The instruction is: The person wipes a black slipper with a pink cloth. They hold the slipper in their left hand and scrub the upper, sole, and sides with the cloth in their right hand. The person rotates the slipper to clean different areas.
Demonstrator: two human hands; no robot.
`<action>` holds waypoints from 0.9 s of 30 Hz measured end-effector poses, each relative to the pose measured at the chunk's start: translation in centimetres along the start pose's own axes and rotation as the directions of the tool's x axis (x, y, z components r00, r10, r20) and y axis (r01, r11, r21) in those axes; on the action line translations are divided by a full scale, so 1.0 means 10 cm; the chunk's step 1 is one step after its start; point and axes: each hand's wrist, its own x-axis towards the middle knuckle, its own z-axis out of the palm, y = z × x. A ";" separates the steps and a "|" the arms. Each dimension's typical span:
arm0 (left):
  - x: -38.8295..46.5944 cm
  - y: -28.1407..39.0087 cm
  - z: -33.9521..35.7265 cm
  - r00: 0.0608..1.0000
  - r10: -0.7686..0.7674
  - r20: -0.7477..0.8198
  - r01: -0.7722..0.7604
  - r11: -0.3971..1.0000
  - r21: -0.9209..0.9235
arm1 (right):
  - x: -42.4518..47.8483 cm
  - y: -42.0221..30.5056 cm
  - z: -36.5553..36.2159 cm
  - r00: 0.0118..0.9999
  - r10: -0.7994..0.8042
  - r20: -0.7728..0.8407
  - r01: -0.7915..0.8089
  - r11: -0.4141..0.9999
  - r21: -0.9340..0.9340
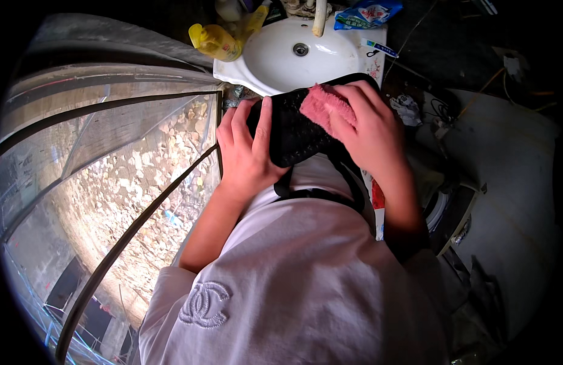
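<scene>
A black fabric item with a strap, perhaps a bag (290, 132), is held up in front of my waist, at the near edge of the washbasin. My left hand (247, 146) grips its left side, with the fingers spread over the top and the thumb at the lower edge. In my right hand (375, 123) is a folded pink fluffy cloth (325, 109), pressed against the right part of the black item. Part of the item is hidden behind the cloth and my right hand.
Ahead lies the white washbasin (272, 59) with its tap (320, 18). A yellow bottle (217, 43) stands at its left, a blue packet (368, 14) and a toothpaste tube (379, 47) at its right. A mesh window (126, 182) is on my left, crumpled plastic (407, 109) on the right.
</scene>
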 end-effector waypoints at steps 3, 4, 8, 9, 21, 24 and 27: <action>0.03 -0.02 0.01 1.000 0.009 -0.029 -0.008 1.000 0.018 | 0.03 -0.22 0.10 0.991 -0.133 0.006 0.130 0.975 0.181; 0.06 -0.03 -0.01 1.000 0.020 -0.017 -0.019 0.999 0.028 | 0.05 -0.23 0.14 0.972 -0.221 -0.076 0.225 0.973 0.051; 0.03 -0.06 -0.07 1.000 0.016 -0.007 -0.016 0.999 -0.036 | 0.08 0.07 -0.10 0.996 -0.089 -0.025 0.085 0.987 -0.133; 0.04 -0.07 -0.08 1.000 0.019 0.016 -0.018 0.999 -0.032 | 0.07 0.10 -0.18 0.999 -0.046 0.018 0.048 0.989 -0.138; 0.05 -0.09 -0.14 0.994 0.041 0.099 -0.039 0.999 -0.017 | 0.01 0.08 -0.23 0.995 -0.009 0.095 0.019 0.995 -0.101; 0.07 -0.10 -0.07 0.995 0.048 0.086 -0.046 0.998 -0.033 | 0.04 -0.19 -0.03 0.990 -0.128 0.063 0.117 0.982 0.148; 0.09 -0.11 -0.08 0.996 0.059 0.070 -0.054 0.995 -0.081 | 0.03 -0.23 0.12 0.983 -0.164 0.078 0.168 0.985 -0.037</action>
